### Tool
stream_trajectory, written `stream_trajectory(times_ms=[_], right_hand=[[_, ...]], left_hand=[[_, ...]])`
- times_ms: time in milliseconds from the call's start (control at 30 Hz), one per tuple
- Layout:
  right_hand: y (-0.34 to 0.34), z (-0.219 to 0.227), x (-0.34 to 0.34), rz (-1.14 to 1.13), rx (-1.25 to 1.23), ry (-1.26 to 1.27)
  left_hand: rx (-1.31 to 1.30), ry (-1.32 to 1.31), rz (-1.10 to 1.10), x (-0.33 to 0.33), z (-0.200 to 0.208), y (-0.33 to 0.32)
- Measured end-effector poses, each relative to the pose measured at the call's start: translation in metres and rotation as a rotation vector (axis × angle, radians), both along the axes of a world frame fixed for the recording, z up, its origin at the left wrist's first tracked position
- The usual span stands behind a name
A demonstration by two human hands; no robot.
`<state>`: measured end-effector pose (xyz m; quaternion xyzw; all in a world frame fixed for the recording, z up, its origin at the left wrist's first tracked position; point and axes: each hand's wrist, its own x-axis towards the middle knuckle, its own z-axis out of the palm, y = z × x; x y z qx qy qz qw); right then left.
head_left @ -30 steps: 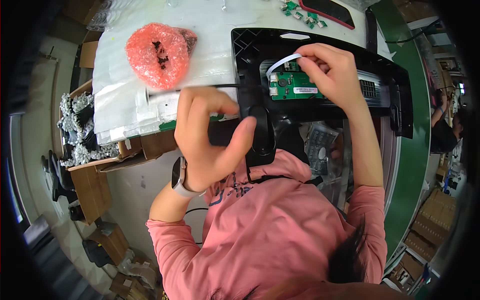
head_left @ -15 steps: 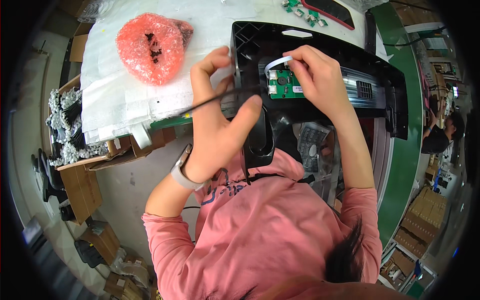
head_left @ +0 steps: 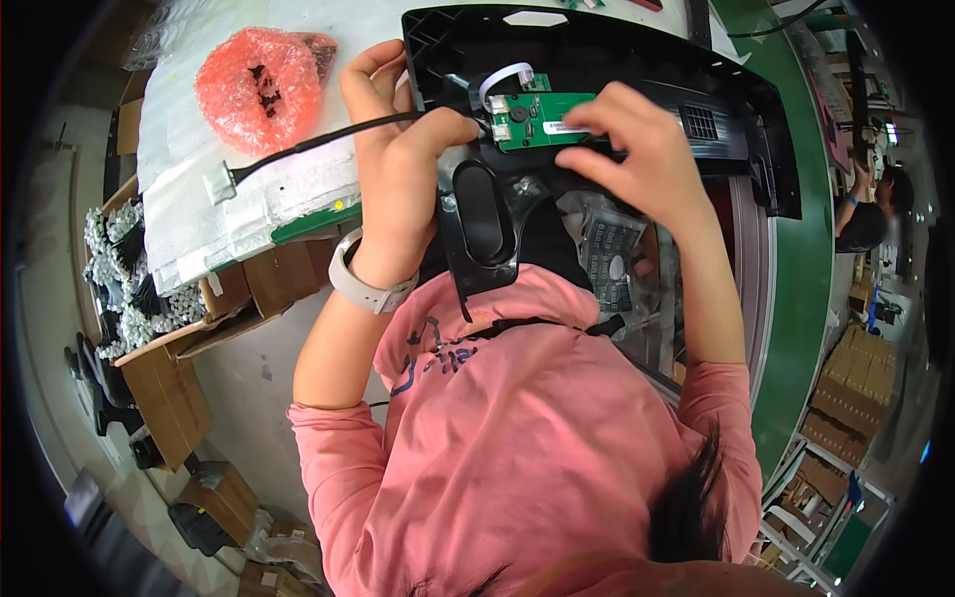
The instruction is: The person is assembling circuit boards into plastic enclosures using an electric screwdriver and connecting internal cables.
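Note:
A long black plastic housing point(head_left: 637, 75) leans across the table's front edge, with an oval-slotted bracket point(head_left: 482, 214) hanging at its lower left. Inside it sits a green circuit board point(head_left: 527, 114). A white ribbon cable point(head_left: 502, 75) arches from this board to a smaller green board point(head_left: 538, 83). My left hand point(head_left: 398, 149) closes round the housing's left edge, its thumb beside the black cable point(head_left: 318, 139) that runs out left to a white connector point(head_left: 219, 183). Over the circuit board's right end is my right hand point(head_left: 637, 149), slightly blurred, thumb and fingers apart.
Red bubble wrap point(head_left: 254, 95) lies on the white-covered table point(head_left: 189, 229) at the left. Below it, a carton point(head_left: 129, 289) holds many white-tipped cables. Cardboard boxes point(head_left: 224, 497) stand on the floor. Another person point(head_left: 875, 209) is at the far right.
My right hand has let go of the white ribbon cable and moved down over the circuit board. My left hand has closed on the housing edge. The housing appears higher and further left.

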<state>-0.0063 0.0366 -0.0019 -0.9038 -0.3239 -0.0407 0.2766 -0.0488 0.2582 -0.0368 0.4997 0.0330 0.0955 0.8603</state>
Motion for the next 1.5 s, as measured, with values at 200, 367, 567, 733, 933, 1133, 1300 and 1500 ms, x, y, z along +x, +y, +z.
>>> stream_trajectory(times_ms=[200,367,567,733,933,1133,1300,1500], right_hand=[[-0.017,-0.01,-0.014,-0.072,-0.019,-0.135],[-0.017,-0.02,-0.012,-0.049,-0.069,-0.205],[-0.023,0.019,-0.065,0.131,-0.283,-0.354],[-0.05,0.02,-0.104,0.159,-0.359,-0.232],[-0.074,0.039,-0.046,0.272,-0.09,0.266],[-0.049,-0.013,0.03,0.441,0.131,0.148],[-0.043,-0.014,0.027,0.373,0.116,0.153],[-0.034,-0.012,0.015,0.242,-0.036,0.073]], left_hand=[[-0.004,0.002,0.027,-0.001,0.001,-0.001],[0.036,-0.006,0.059,0.001,-0.001,-0.001],[0.127,0.052,0.135,0.0,0.005,0.001],[0.221,0.054,0.164,0.001,0.005,-0.002],[0.275,-0.004,0.11,0.006,-0.003,0.004],[0.286,-0.019,0.105,0.005,-0.002,0.001],[0.267,-0.038,0.121,0.005,-0.003,0.001],[0.303,0.011,0.096,0.004,-0.003,0.004]])
